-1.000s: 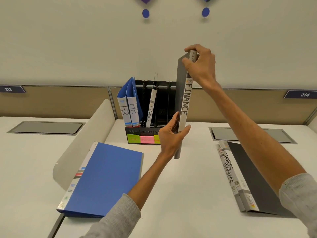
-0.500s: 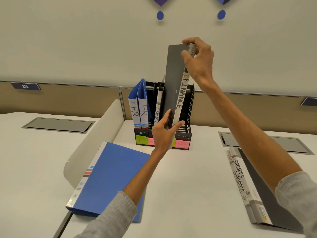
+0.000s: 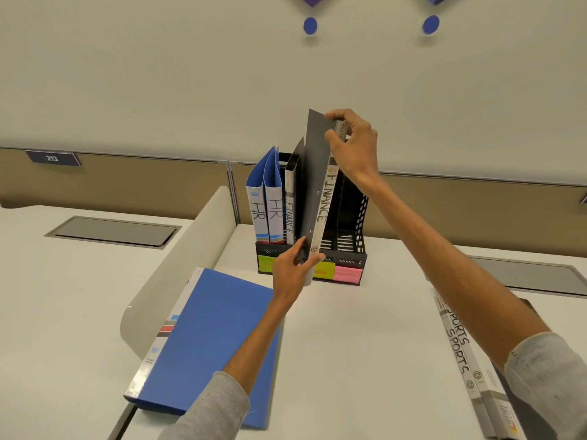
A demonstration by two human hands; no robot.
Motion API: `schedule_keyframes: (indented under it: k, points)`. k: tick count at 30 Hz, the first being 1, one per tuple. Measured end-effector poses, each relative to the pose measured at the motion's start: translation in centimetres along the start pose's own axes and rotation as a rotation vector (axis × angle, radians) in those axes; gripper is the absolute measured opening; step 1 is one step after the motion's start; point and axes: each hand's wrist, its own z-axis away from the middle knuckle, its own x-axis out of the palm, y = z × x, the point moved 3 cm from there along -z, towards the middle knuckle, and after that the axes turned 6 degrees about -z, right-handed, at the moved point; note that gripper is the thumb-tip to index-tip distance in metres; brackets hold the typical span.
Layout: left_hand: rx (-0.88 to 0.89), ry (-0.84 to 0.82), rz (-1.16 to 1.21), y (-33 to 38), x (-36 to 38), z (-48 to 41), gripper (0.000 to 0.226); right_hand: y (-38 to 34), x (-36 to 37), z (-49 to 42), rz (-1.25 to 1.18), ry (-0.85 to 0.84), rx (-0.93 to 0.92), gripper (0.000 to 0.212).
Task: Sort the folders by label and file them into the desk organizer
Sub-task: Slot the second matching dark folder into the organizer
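I hold a grey folder labelled FINANCE (image 3: 316, 185) upright and tilted, right in front of the black desk organizer (image 3: 352, 231). My right hand (image 3: 354, 142) grips its top corner. My left hand (image 3: 293, 269) grips its bottom end, near the organizer's front lip. Inside the organizer stand two blue HR folders (image 3: 266, 204) at the left and another grey FINANCE folder (image 3: 290, 204) beside them. Coloured sticky labels (image 3: 347, 274) run along the organizer's front. Its right slots look unoccupied.
A blue folder (image 3: 206, 341) lies flat on the desk at the left, beside a white curved divider (image 3: 187, 252). Two grey SPORTS folders (image 3: 467, 363) lie at the right under my right forearm. Cable hatches (image 3: 111, 231) sit in the desk on both sides.
The FINANCE folder has moved forward from the open desk to the organizer and now tilts left at its top. Both hands kept their grip.
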Motion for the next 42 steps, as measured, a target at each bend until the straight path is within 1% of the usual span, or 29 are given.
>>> schedule_keyframes:
  k: [2, 5, 9, 12, 14, 16, 19, 24, 28, 33, 35, 39, 42]
  points:
    - [-0.031, -0.033, -0.028, -1.3, -0.1, 0.1, 0.076, 0.4, 0.4, -0.2, 0.019, -0.024, -0.008, 0.031]
    - [-0.045, -0.053, -0.102, -3.1, -0.5, 0.0, 0.053, 1.2, 1.1, -0.8, 0.048, -0.097, 0.045, 0.029]
    - [-0.069, -0.058, -0.131, -4.8, -0.7, 0.1, 0.042, 1.9, 1.8, -1.0, 0.085, -0.197, 0.071, 0.027]
    - [-0.122, -0.051, -0.162, -5.5, -0.7, -0.6, 0.042, 2.2, 2.3, -1.2, 0.099, -0.226, 0.069, 0.027]
    - [-0.167, -0.047, -0.200, -5.9, -0.8, -1.4, 0.046, 2.4, 2.7, -1.4, 0.103, -0.252, 0.071, 0.029]
    - [-0.169, -0.047, -0.249, -6.0, -0.9, -2.2, 0.054, 2.4, 3.2, -1.6, 0.111, -0.278, 0.059, 0.029]
    - [-0.162, -0.110, -0.264, -6.2, -1.1, -3.5, 0.061, 2.7, 3.9, -1.9, 0.110, -0.299, 0.050, 0.028]
    - [-0.092, -0.188, -0.497, -6.3, -1.5, -5.8, 0.063, 3.3, 4.7, -2.7, 0.110, -0.312, 0.056, 0.027]
    - [-0.126, -0.192, -0.644, -6.5, -1.8, -7.4, 0.068, 3.7, 5.5, -3.2, 0.109, -0.329, 0.045, 0.027]
    - [-0.105, -0.273, -0.826, -7.2, -2.2, -8.6, 0.066, 4.2, 6.4, -4.0, 0.132, -0.311, 0.017, 0.027]
    - [-0.094, -0.254, -0.840, -7.3, -2.2, -8.8, 0.063, 4.3, 6.9, -4.3, 0.133, -0.316, 0.019, 0.027]
    - [-0.081, -0.144, -0.817, -7.0, -2.2, -9.5, 0.053, 4.5, 7.7, -4.6, 0.134, -0.327, 0.003, 0.028]
    - [-0.096, -0.105, -0.764, -7.1, -2.1, -10.1, 0.052, 5.1, 7.5, -4.9, 0.157, -0.297, -0.008, 0.028]
